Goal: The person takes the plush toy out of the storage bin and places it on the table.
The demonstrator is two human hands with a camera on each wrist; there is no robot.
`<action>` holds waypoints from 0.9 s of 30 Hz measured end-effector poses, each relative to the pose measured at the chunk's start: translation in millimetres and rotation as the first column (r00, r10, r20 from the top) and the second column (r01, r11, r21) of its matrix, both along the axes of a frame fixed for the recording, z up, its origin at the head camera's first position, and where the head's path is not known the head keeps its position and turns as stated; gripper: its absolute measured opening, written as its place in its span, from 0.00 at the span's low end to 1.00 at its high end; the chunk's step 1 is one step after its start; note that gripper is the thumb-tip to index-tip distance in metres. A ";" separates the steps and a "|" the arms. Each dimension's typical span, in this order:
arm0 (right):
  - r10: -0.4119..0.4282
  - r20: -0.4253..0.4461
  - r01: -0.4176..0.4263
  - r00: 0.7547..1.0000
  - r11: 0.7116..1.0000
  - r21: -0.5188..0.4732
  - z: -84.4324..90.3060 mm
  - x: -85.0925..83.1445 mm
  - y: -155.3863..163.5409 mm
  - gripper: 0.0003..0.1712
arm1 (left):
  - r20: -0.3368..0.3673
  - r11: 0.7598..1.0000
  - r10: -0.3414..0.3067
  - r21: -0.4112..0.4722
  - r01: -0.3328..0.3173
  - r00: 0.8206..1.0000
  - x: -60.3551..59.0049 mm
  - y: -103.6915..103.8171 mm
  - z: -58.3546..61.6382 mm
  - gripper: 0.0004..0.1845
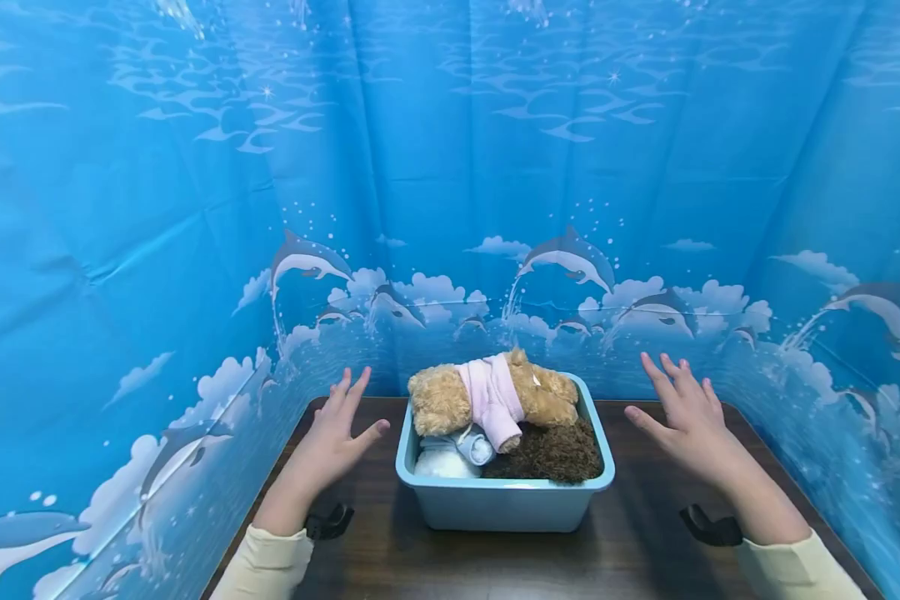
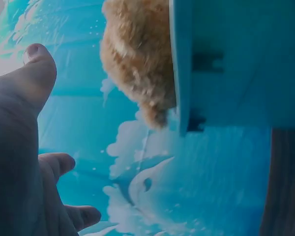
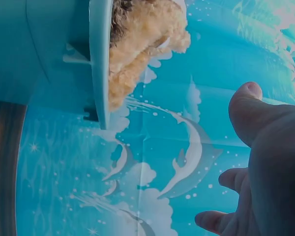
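Note:
A light blue plastic tub (image 1: 506, 508) stands on the table between my hands, filled with plush toys. On top lies a tan teddy bear (image 1: 438, 400) in a pale pink top (image 1: 491, 392), its body reaching across the tub. Beneath it are a dark brown furry plush (image 1: 566, 454) at the right and a white plush with light blue cloth (image 1: 450, 458) at the left. My left hand (image 1: 333, 442) is held in the air left of the tub, fingers spread, holding nothing. On the other side my right hand (image 1: 690, 425) hovers likewise, fingers spread and apart from the tub.
The dark wooden table (image 1: 375, 558) has rounded far corners. A blue curtain (image 1: 435, 167) printed with dolphins and clouds encloses it at the back and both sides. Black straps (image 1: 330, 522) circle both wrists below the cream sleeves' ends.

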State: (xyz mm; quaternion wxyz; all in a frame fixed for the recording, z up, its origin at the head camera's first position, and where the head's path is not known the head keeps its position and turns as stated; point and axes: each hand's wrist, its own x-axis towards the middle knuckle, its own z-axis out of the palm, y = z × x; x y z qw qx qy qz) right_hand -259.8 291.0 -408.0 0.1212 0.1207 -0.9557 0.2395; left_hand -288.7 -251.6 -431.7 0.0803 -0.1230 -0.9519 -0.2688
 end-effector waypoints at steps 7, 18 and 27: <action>0.012 0.046 -0.009 0.999 0.998 -0.065 -8.4 1.9 -7.8 0.57 | 0.090 0.966 -0.079 0.254 0.053 0.993 2.8 11.3 -26.9 0.54; 0.048 0.095 -0.037 0.994 0.993 -0.115 -20.7 1.8 -28.1 0.55 | 0.132 0.826 -0.397 0.484 0.291 0.908 4.0 25.6 -51.8 0.64; 0.109 0.057 -0.099 0.992 0.982 -0.160 -17.3 0.6 -55.6 0.51 | 0.129 0.819 -0.426 0.475 0.322 0.896 4.9 36.6 -68.1 0.61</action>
